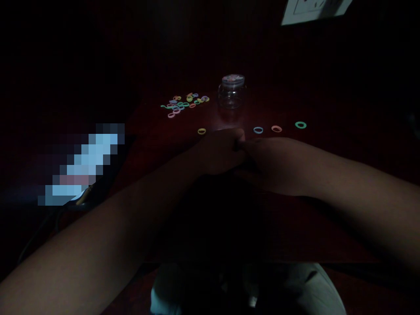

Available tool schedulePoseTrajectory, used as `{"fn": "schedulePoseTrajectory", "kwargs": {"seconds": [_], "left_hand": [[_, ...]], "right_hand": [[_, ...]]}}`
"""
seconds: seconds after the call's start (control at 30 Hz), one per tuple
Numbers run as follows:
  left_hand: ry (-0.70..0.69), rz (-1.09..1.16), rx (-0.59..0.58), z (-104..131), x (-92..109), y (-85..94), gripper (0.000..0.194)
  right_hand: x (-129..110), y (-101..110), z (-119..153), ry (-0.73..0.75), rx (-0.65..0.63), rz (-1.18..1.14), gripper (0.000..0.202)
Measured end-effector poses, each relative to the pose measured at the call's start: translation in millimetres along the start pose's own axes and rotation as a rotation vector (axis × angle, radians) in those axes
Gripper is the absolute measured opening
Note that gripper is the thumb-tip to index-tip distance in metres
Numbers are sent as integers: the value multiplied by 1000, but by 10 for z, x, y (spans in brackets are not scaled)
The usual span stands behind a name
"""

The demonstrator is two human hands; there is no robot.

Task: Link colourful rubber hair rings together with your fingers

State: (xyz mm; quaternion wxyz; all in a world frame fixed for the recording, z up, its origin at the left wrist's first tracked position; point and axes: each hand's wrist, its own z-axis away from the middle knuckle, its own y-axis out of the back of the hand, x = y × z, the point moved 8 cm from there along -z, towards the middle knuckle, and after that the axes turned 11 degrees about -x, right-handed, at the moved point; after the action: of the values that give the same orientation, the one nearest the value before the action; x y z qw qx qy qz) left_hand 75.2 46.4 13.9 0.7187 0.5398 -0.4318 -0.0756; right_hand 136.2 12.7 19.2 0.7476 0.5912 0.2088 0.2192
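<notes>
My left hand (222, 151) and my right hand (274, 164) meet over the dark red table, touching each other. The left fingers curl inward. The right fingers close toward the left hand, partly lost in shadow. Whatever lies between them is hidden. Just beyond my left hand is a yellow hair tie (201, 131). Past my right hand lie a blue hair tie (258, 130), a pink hair tie (276, 129) and a green hair tie (300, 125), spaced apart. A loose pile of colourful hair ties (183, 105) sits farther back on the left.
A clear jar (230, 97) with a patterned lid stands behind my hands. At the left is a lit, pixelated screen-like object (88, 162) with a cable near it. A white wall socket (315, 11) shows at the upper right. The scene is very dark.
</notes>
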Motion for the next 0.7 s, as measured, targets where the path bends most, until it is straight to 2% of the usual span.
{"fn": "schedulePoseTrajectory", "kwargs": {"seconds": [0.7], "left_hand": [[4,23,-8,-21,-2,-14,14]], "right_hand": [[20,-34,0,-6,-14,2,49]]}}
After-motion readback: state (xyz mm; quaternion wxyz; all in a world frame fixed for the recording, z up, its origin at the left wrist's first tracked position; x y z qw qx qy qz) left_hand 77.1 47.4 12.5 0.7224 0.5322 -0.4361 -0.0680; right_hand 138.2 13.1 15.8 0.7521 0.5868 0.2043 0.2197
